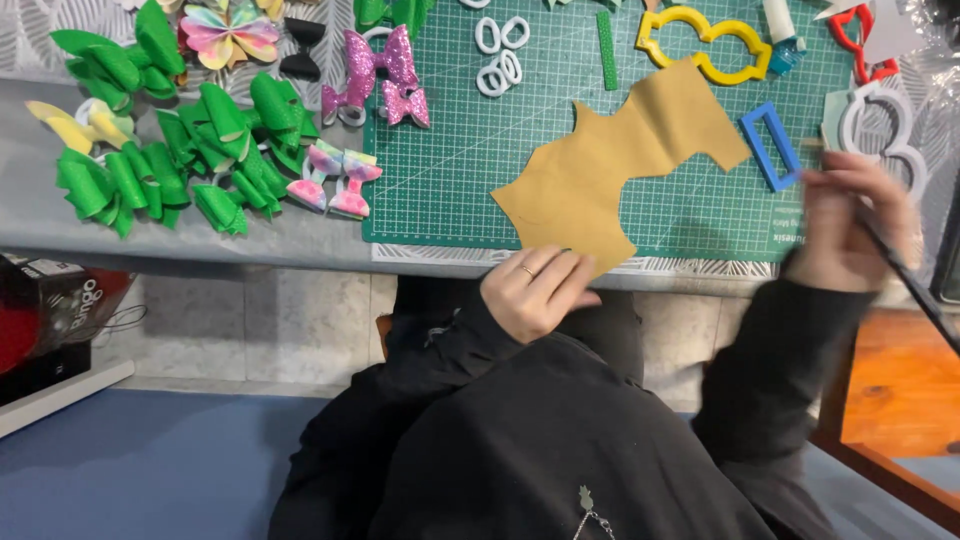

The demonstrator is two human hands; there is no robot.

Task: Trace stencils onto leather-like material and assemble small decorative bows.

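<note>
Green bows lie off to our left, clear of the work; tan cutout lies flat on the green mat; our left hand, fingers loosely curled, pins its near edge, so we should keep that pressure; our right hand, blurred, is closed round a thin dark tool; best brought in steady and low.
</note>
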